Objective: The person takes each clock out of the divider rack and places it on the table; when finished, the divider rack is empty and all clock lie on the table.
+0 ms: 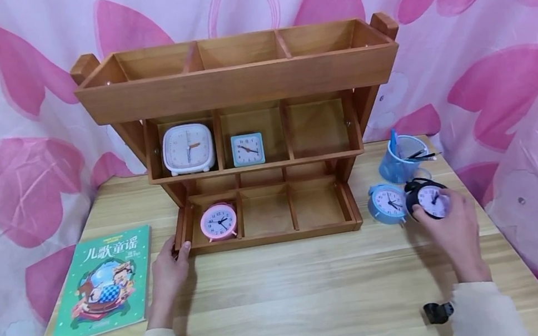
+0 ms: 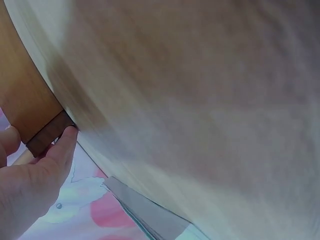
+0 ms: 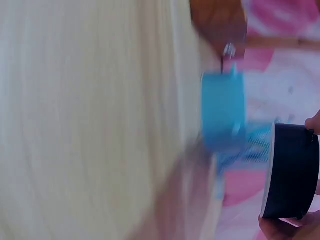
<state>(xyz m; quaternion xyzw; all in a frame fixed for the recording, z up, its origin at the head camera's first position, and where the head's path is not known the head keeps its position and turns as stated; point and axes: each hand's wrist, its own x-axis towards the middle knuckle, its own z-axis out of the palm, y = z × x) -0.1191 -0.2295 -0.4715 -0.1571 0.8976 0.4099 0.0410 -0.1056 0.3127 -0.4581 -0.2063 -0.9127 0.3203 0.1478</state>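
My left hand (image 1: 169,267) grips the lower left corner of a wooden three-tier shelf (image 1: 239,86); thumb and fingers clasp that corner (image 2: 47,132) in the left wrist view. At the right, my right hand (image 1: 453,232) holds a black alarm clock (image 1: 416,207) between thumb and fingers, its white dial partly covered. The right wrist view shows the side of the black clock (image 3: 292,171). Just left of it stands a blue alarm clock (image 1: 387,204). A pink alarm clock (image 1: 218,222) sits in the bottom tier's left compartment.
On the middle tier are a white clock (image 1: 188,149) at left and a small teal-edged square clock (image 1: 247,149) in the centre. Behind the blue clock stands a blue mesh pen cup (image 1: 394,166) with pens. A green book (image 1: 104,283) lies at the left of the wooden table (image 1: 306,309).
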